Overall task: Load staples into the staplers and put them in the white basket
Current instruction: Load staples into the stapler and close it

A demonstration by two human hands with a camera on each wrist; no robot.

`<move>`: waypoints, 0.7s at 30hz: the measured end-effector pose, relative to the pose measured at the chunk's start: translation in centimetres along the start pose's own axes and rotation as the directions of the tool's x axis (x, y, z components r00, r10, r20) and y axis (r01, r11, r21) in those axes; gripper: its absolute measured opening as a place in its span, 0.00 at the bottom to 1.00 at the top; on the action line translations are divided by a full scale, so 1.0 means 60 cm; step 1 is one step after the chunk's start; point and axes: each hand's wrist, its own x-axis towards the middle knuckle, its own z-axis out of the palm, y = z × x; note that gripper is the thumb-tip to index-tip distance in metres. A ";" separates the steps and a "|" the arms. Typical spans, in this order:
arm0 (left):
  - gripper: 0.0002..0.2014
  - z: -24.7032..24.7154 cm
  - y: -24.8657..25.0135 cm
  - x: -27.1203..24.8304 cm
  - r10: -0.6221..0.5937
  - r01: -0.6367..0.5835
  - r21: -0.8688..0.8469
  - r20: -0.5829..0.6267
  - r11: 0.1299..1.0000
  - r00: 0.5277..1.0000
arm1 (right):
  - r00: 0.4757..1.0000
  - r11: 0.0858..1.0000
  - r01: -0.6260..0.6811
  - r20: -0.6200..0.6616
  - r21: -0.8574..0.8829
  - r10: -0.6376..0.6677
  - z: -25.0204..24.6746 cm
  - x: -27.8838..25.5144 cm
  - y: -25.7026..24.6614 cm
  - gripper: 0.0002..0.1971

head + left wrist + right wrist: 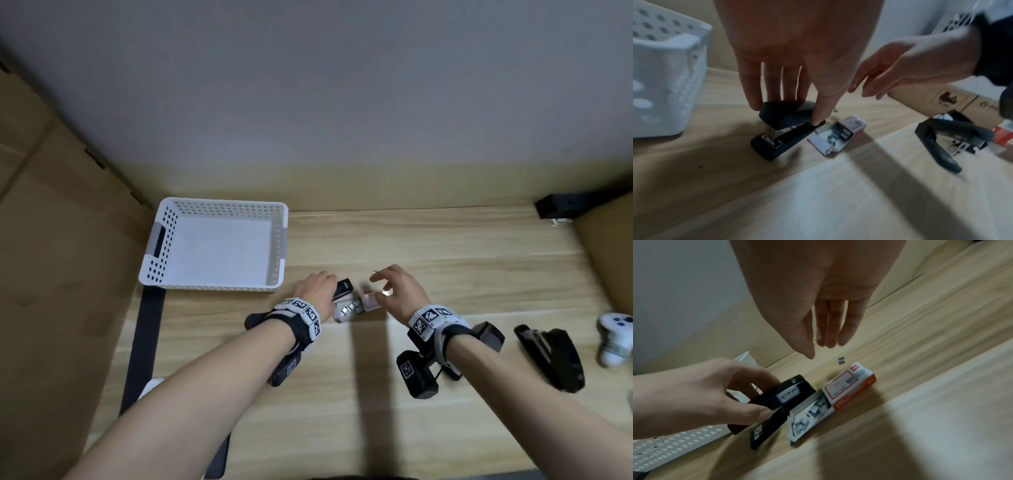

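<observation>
My left hand (787,113) grips the upper arm of a small black stapler (781,138) between thumb and fingers; its base rests on the wooden table. In the head view this stapler (343,288) lies just right of the white basket (161,240), which holds nothing. An open box of staples (836,134) lies beside the stapler, with strips showing inside (818,408). My right hand (819,350) hovers above the box with straight fingers and nothing in it. A second black stapler (548,356) lies open at the far right.
A loose bit of staples (841,361) lies on the table beyond the box. A white game controller (616,339) sits at the right edge, near a red box (1003,134). Cardboard boxes (51,240) flank the table on both sides. A black strap (144,342) runs along the left.
</observation>
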 end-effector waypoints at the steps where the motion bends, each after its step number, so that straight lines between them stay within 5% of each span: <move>1: 0.15 0.002 0.003 0.006 -0.014 0.013 0.041 0.018 0.999 1.000 | 1.000 1.000 -0.007 -0.003 0.011 0.007 0.002 0.000 0.007 0.17; 7: 0.16 -0.006 0.003 0.017 -0.057 0.046 0.117 0.092 0.992 0.994 | 0.999 0.996 -0.035 0.027 0.081 0.033 0.022 0.016 0.015 0.13; 13: 0.07 -0.073 -0.013 -0.006 -0.077 0.077 0.004 0.043 0.997 0.996 | 0.999 0.993 -0.021 0.051 0.115 0.015 0.025 0.039 -0.018 0.10; 21: 0.07 -0.203 -0.170 -0.065 -0.283 0.260 -0.176 -0.117 0.949 0.952 | 0.997 0.985 0.063 0.038 0.163 -0.070 0.037 0.091 -0.160 0.12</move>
